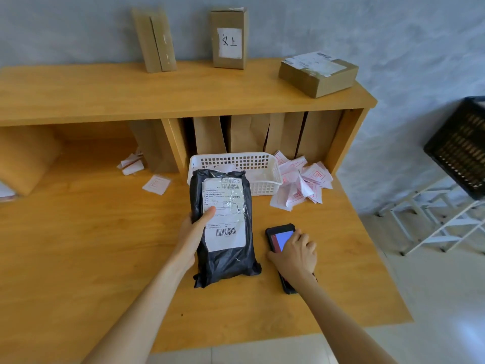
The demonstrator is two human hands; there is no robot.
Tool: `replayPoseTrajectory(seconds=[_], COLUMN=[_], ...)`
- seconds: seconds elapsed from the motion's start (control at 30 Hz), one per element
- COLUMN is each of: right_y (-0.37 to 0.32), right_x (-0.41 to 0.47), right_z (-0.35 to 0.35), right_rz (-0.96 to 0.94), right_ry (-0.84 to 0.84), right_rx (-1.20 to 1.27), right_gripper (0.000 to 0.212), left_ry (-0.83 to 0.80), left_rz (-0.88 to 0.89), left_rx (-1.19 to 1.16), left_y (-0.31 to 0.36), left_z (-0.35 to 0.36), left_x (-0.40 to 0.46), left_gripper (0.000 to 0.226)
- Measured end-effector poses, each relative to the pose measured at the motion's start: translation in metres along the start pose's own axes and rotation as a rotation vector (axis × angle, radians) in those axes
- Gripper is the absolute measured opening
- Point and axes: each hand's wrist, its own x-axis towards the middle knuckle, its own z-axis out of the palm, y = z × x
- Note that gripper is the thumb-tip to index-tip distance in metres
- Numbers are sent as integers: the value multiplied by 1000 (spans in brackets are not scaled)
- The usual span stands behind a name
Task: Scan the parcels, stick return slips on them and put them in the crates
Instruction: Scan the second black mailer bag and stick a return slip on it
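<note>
The left hand [194, 232] grips one black parcel [225, 243] by its left edge, thumb pressed on the white shipping label [224, 214], fingers hidden behind the bag. The parcel is held above the wooden desk [91, 245], label up; two barcodes are visible on the label, the print too small to read. The right hand [296, 252] lies curled over one black handheld scanner [279, 240] resting on the desk just right of the parcel; it grasps the device, whose lower half is covered by the hand and wrist. Its screen is lit.

Behind the parcel stands one white perforated basket [262, 164], its front left corner hidden by the parcel. Right of the basket lies a loose heap of white slips with red print [301, 182]; the count cannot be made out. One further slip [156, 184] lies flat to the left, with a crumpled cluster [131, 164] beyond it.

Three cardboard boxes sit on the upper shelf [78, 93]: two upright [155, 39] [228, 38], one flat [319, 73]. Brown envelopes [249, 132] stand in the compartments below. One black crate [459, 148] sits on a white rack at right, cut off by the frame.
</note>
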Motion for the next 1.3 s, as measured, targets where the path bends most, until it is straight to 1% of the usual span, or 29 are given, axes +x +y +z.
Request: replayPoseTrajectory(seconds=[0.07, 0.23, 0.33, 0.5, 0.6, 0.8, 1.03, 1.3], right_y=[1, 6, 6, -6, -16, -22, -17, -11], right_x=[0, -1, -6, -22, -34, -48, -57, -64], right_z=[-1, -16, -35, -71, -80, -78, -78, -82], right_rz=[-13, -131, -275, -554, -644, -694, -708, -724], right_ry=[-3, -68, -105, -198, -239, -270, -268, -242], right_rx=[-9, 37, 73, 22, 2, -68, -96, -89], right_gripper=[106, 94, 85, 91, 86, 80, 71, 72], left_ry=[7, 35, 36, 32, 24, 28, 49, 48], left_rz=[6, 21, 42, 73, 83, 82, 83, 75], left_rx=[-2, -30, -25, -8, 4, -7, -10, 3], left_y=[-1, 1, 2, 5, 6, 7, 3, -3], left_z=[-1, -7, -14, -23, -24, -24, -28, -27], left_x=[0, 1, 2, 2, -1, -6, -7, -8], left_gripper=[28, 39, 46, 53, 50, 42, 38, 41])
